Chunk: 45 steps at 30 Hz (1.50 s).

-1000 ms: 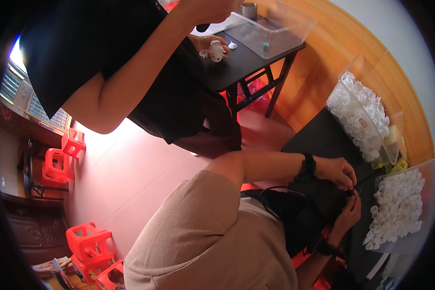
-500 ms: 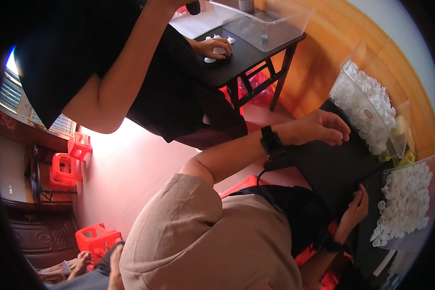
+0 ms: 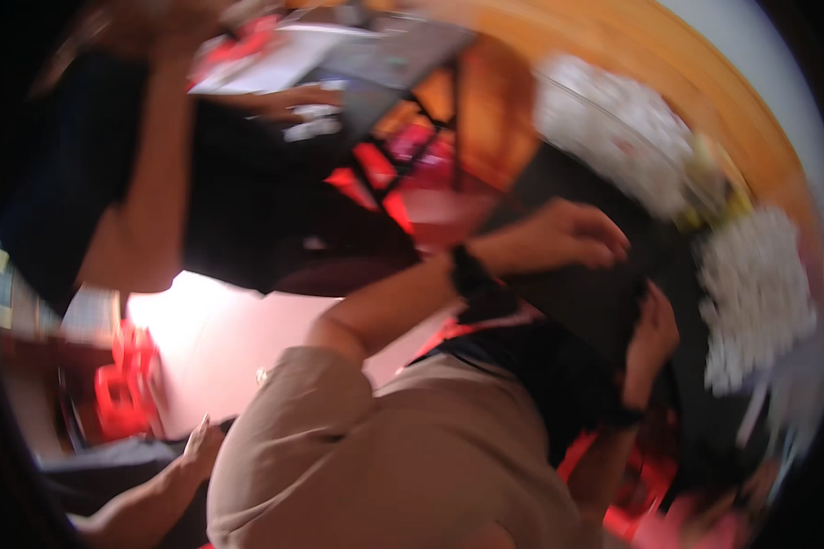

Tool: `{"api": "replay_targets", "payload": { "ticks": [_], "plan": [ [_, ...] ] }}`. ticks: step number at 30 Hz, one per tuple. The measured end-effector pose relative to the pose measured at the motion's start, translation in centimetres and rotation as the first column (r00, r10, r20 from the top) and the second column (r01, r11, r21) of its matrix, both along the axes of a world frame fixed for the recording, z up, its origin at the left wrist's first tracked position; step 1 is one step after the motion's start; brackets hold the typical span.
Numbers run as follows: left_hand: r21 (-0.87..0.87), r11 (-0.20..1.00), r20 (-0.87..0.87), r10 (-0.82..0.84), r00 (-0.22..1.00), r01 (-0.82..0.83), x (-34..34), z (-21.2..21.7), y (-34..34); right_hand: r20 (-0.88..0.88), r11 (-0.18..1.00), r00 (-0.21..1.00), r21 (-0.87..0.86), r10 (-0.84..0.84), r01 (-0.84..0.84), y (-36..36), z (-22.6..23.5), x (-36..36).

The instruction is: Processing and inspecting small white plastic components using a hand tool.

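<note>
Heavy blur is seen — the left hand (image 3: 568,240) is spread flat on the black desk (image 3: 586,302); the right hand (image 3: 652,331) rests at its edge, grip indiscernible — white pieces (image 3: 751,293) are heaped nearby.

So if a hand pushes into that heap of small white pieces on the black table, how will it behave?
Probably loose and light: the white heap looks like many separate small pieces, so it should scatter rather than slide whole. The blur hides their shape.

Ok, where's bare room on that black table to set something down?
Bare black tabletop lies between the left hand and right hand, plus a strip beyond the left fingertips. Past that it is crowded: one white heap and a second white heap. Blur hides finer detail.
</note>
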<state>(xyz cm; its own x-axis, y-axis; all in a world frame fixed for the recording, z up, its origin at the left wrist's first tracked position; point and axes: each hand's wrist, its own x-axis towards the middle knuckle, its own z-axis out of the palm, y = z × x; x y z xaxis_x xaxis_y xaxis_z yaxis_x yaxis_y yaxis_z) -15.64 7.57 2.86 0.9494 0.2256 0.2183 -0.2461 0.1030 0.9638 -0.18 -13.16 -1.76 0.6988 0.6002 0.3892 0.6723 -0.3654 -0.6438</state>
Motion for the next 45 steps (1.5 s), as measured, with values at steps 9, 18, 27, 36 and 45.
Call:
{"api": "replay_targets", "payload": {
  "ticks": [9, 18, 27, 36, 45],
  "plan": [
    [-0.051, 0.992, -0.162, -0.120, 0.979, 0.114, 1.8, -0.7, -2.1, 0.163, 0.979, 0.984, 0.199, -0.077, 0.044, -3.6, 2.0, 0.4],
    [-0.029, 0.981, -0.103, -0.192, 0.976, 0.190, 6.5, -0.3, -4.8, 0.445, 0.936, 0.867, -0.150, -0.224, 0.318, -5.4, 3.0, 10.2],
    [-0.106, 0.988, -0.104, -0.124, 0.987, 0.113, 7.5, -2.8, -5.4, 0.097, 0.986, 0.990, -0.122, -0.105, 0.116, -3.8, 4.1, 8.7],
    [-0.320, 0.945, 0.003, -0.073, 0.997, 0.070, 7.9, -2.5, -6.6, -0.646, 0.940, 0.729, 0.341, 0.227, 0.009, -0.3, 6.2, 1.5],
    [-0.207, 0.971, -0.044, -0.131, 0.990, 0.119, 6.7, -1.1, -4.6, -0.451, 0.942, 0.860, 0.322, 0.239, -0.093, -0.2, 7.4, 1.0]
  ]
}}
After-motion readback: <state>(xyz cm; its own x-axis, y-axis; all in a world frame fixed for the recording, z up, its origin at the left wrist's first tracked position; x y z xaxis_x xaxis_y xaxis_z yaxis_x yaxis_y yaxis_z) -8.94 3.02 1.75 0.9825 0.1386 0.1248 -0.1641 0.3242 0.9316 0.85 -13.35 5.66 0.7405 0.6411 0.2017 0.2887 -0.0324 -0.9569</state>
